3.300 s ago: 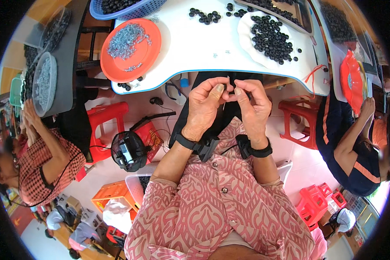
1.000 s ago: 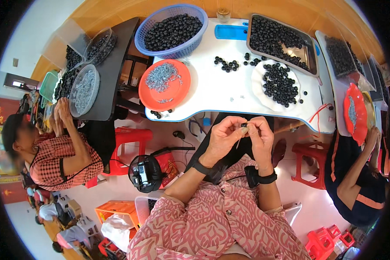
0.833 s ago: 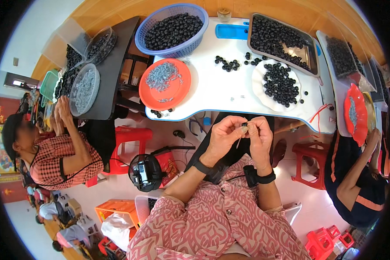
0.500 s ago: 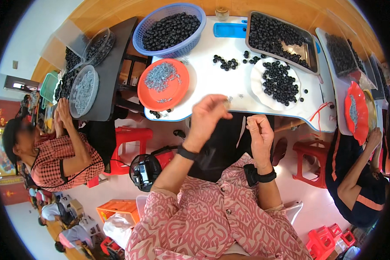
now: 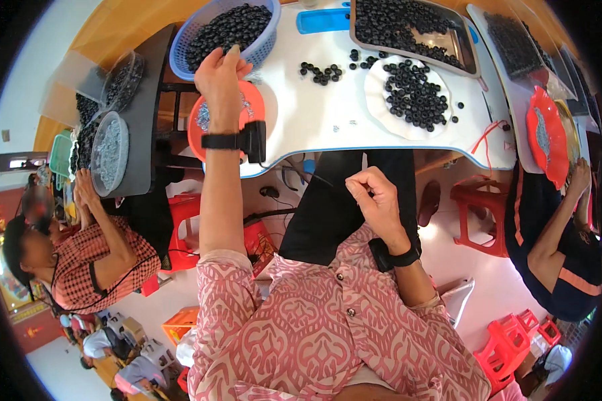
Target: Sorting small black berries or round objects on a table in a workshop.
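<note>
My left hand [image 5: 219, 79] is stretched out over the near rim of a blue perforated basket [image 5: 259, 45]. Its fingers are loosely bent and apart, with nothing visible in them. Small round black pieces [image 5: 226, 32] fill the basket. Beneath the hand and wrist, partly hidden, is a red plate [image 5: 253, 100] of small silvery parts. My right hand [image 5: 379, 200] is held in front of the table's near edge, thumb pressed to its curled fingers; whatever is between them is too small or hidden. A white scalloped plate [image 5: 376, 107] of black pieces lies beyond it.
A metal tray [image 5: 476, 61] of black pieces and a blue shallow tray [image 5: 322, 21] stand at the back of the white table [image 5: 301, 127]. Loose black pieces [image 5: 322, 73] lie between. Co-workers [image 5: 107, 260] sit left and right, beside red stools [image 5: 478, 220].
My left hand has moved left and away from me, from beside the right hand to the basket. My right hand has shifted slightly left and nearer me. The view has shifted.
</note>
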